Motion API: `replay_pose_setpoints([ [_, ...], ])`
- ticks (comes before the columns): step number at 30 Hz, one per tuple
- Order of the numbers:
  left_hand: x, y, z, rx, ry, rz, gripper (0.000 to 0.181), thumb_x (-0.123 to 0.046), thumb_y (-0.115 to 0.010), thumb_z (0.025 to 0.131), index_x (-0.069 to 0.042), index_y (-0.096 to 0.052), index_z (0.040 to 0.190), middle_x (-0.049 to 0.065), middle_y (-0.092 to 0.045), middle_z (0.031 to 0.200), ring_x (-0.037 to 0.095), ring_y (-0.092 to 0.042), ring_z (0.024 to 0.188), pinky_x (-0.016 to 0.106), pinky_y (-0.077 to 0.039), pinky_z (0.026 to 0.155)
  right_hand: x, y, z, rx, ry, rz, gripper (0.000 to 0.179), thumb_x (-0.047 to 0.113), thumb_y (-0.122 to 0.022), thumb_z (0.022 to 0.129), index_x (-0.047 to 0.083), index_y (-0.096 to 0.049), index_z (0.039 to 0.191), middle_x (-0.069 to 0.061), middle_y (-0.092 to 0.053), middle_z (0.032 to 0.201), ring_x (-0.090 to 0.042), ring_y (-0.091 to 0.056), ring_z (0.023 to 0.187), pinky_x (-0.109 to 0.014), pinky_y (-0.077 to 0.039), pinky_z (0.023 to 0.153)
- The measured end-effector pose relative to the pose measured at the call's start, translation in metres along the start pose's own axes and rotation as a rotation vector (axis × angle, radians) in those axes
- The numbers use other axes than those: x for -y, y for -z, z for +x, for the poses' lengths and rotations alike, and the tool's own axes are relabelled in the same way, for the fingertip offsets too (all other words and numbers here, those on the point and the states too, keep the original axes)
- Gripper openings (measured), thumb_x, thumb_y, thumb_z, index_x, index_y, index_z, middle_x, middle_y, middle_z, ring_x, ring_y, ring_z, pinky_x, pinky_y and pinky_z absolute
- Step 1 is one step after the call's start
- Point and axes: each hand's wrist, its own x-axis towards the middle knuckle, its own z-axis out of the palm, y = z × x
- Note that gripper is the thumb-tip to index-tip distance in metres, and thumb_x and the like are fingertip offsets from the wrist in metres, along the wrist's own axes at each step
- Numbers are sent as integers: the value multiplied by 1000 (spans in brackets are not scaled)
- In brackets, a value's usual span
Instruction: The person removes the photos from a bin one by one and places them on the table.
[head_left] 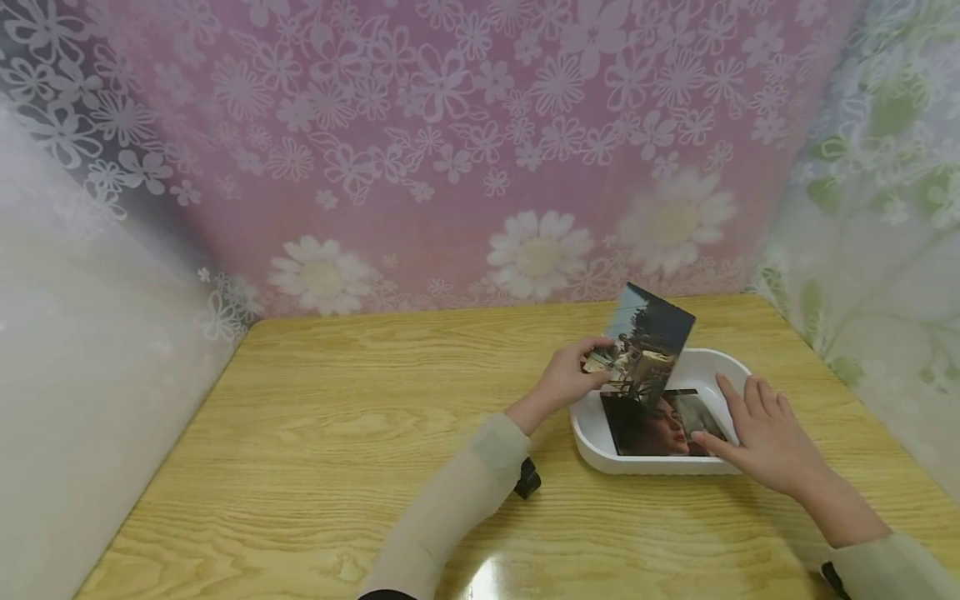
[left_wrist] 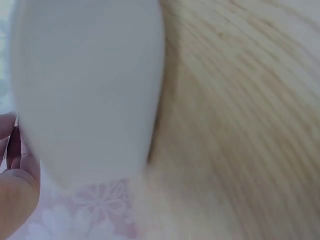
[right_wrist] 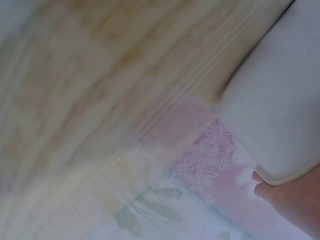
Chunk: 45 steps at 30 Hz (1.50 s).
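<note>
My left hand (head_left: 567,375) pinches a picture card (head_left: 654,333) by its left edge, thumb on the near face, and holds it tilted above a white oval-cornered tray (head_left: 633,467). Inside the tray lies another picture card (head_left: 637,432) showing part of a face, its top partly covered by the raised one. Fingers spread, my right hand (head_left: 776,440) reaches over the tray's right end, its thumb tip overlapping the lying card's right corner. Both wrist views show the tray's pale outer side (left_wrist: 90,90), with part of the left hand (left_wrist: 20,187) and of the right hand (right_wrist: 295,200) beside it.
The tray stands on a wood-grain table (head_left: 337,433), right of its middle. A pink floral curtain (head_left: 450,167) hangs behind, with pale sheets (head_left: 885,250) at the sides. A small black piece (head_left: 528,478) shows beside the left sleeve.
</note>
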Motion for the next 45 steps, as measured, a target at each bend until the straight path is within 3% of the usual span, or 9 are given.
replay_pose_setpoints([
  [9,5,49,-30,-106,90,-84,67,-10,-70,77,-22,-39,135,-1,-35,135,17,-41,107,31,-39,81,0,-1,-1,-13,10,5,91,50,-51,84,-2,-2,141,-47,-10,128,-56,-6,120,-61,0,94],
  [13,15,71,-48,-133,152,-105,71,-9,-70,76,-22,-35,137,3,-32,137,19,-41,101,33,-40,78,-1,-2,-1,-3,10,9,91,50,-50,85,-1,1,141,-47,-9,127,-56,-1,120,-60,4,94],
  [17,28,86,-62,-163,205,-75,74,-9,-71,76,-21,-32,138,3,-45,100,15,-35,63,29,-35,60,-1,-1,-1,-11,12,4,91,50,-50,84,-1,0,141,-48,-9,127,-56,-2,120,-60,2,94],
  [21,40,94,-69,-171,218,37,76,-8,-71,75,-13,-30,139,1,-28,65,15,-22,51,27,-27,53,-2,0,-1,-26,16,-3,92,50,-52,83,-2,-3,141,-47,-12,127,-57,-6,119,-61,-1,94],
  [24,47,97,-71,-140,245,129,78,-7,-71,74,-7,-28,139,4,-32,63,18,-28,54,28,-28,54,-3,-1,0,-20,14,-1,92,50,-52,83,-2,-2,141,-47,-11,127,-56,-3,120,-61,1,94],
  [27,52,98,-72,-86,292,228,79,-9,-71,75,-4,-26,139,12,-53,92,23,-50,77,31,-41,67,-3,-3,0,-14,13,3,92,50,-51,84,-2,-1,141,-47,-9,127,-55,1,120,-60,4,94],
  [31,56,101,-74,8,342,395,81,-18,-71,76,-1,-24,139,15,-34,137,30,-38,119,40,-34,93,-4,-5,0,-19,15,5,92,50,-51,84,-2,-2,141,-48,-10,127,-55,1,120,-60,4,94],
  [38,61,106,-79,129,443,525,86,-31,-70,75,-6,-21,141,13,-36,135,29,-40,117,42,-34,92,-2,-4,0,-15,7,4,92,50,-50,84,-1,0,141,-48,-10,127,-56,0,120,-59,5,94],
  [45,61,109,-82,214,536,544,87,-34,-70,75,-8,-20,142,11,-56,109,17,-56,60,31,-43,62,-1,-3,-1,-8,9,13,90,49,-50,85,0,1,141,-48,-8,127,-56,0,120,-58,7,95],
])
